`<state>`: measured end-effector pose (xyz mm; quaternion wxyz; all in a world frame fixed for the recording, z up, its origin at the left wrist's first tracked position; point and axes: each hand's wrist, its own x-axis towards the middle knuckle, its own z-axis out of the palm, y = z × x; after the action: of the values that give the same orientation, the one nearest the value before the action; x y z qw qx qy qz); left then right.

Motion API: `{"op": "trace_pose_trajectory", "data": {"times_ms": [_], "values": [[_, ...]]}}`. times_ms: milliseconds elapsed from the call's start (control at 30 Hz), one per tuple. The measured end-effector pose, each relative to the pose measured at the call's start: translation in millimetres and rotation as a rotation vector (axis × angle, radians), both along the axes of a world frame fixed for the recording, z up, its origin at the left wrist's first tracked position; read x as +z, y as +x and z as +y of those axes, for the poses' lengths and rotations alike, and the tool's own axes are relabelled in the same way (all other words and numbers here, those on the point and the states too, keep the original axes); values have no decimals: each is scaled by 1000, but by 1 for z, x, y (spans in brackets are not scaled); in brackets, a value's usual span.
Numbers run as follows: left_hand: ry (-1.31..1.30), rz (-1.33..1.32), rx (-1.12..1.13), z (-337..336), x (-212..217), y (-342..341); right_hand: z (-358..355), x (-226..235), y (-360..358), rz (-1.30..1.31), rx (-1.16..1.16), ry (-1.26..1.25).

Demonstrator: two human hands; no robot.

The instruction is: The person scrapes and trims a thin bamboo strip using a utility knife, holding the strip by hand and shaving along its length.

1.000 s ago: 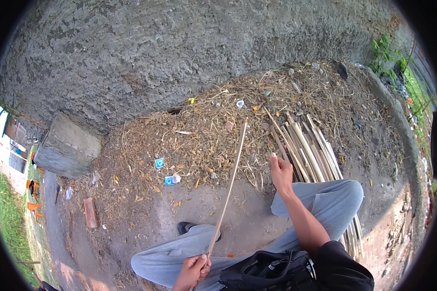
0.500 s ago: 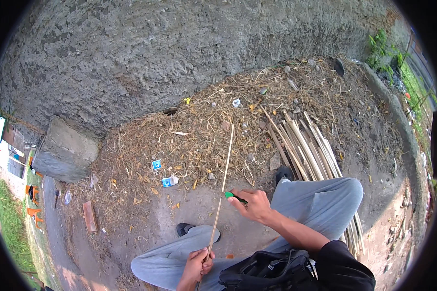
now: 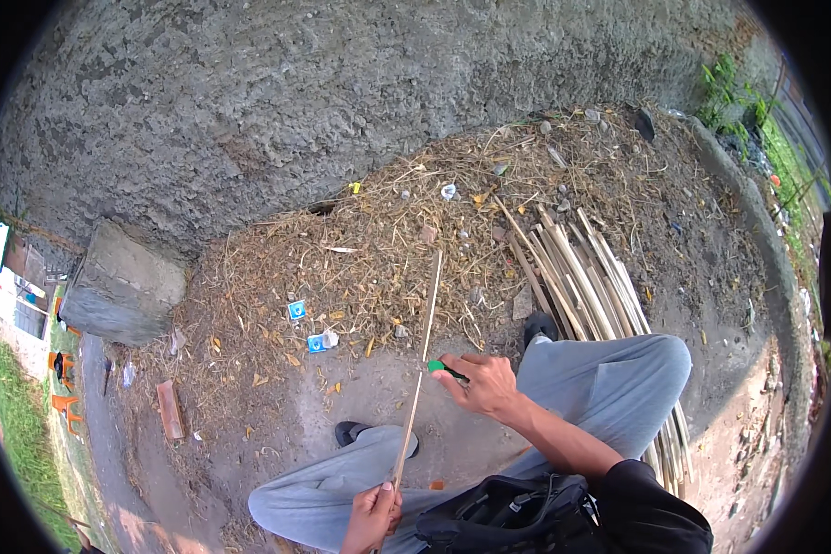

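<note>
left grip (image 3: 373, 513) clamps a wooden strip (image 3: 430, 310), right grip (image 3: 483, 381) seemingly a green tool (image 3: 436, 367).

Mostly matt and rough, with a few smooth pieces

The long strip (image 3: 417, 397) looks like wood or bamboo, pale and rather smooth along its length. The bundled strips (image 3: 586, 277) seem to be of the same material, dry and without gloss. The green-and-black tool (image 3: 436, 367) appears to be of smooth plastic. Behind, the wall (image 3: 342, 92) has a coarse, pitted, cement-like surface, and the block (image 3: 134, 268) looks like worn concrete. The grey trousers (image 3: 637, 379) are of soft, matt cloth; the black bag (image 3: 499, 517) seems to be woven fabric. The ground litter (image 3: 258, 295) is dry, fibrous and uneven.
</note>
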<state>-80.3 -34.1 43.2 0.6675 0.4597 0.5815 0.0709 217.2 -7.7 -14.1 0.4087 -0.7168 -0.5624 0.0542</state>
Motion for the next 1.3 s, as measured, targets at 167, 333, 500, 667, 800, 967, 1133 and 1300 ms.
{"op": "trace_pose_trajectory", "data": {"times_ms": [167, 333, 500, 667, 800, 967, 1133, 1300], "values": [[-162, -46, 49, -4, -1, -12, 4, -7, 8, -4, -92, -51], [-190, -17, 54, -18, 7, -19, 6, -17, 14, 10, -92, -68], [-284, -7, 112, -32, 13, -24, 17, -19, 40, 122, -284, -254], [-380, -37, 105, -41, 33, -40, 19, -15, 61, 57, -251, -265], [-407, -33, 88, -42, 30, -46, 18, -28, 66, 28, -330, -236], [-407, -62, 106, -45, 24, -59, 21, -32, 55, -28, -312, -110], [-521, -124, 272, -46, 12, -56, 23, -35, 61, -63, -308, -129], [-378, -4, 90, -37, 20, -45, 22, -31, 60, 38, -210, -289]]}}
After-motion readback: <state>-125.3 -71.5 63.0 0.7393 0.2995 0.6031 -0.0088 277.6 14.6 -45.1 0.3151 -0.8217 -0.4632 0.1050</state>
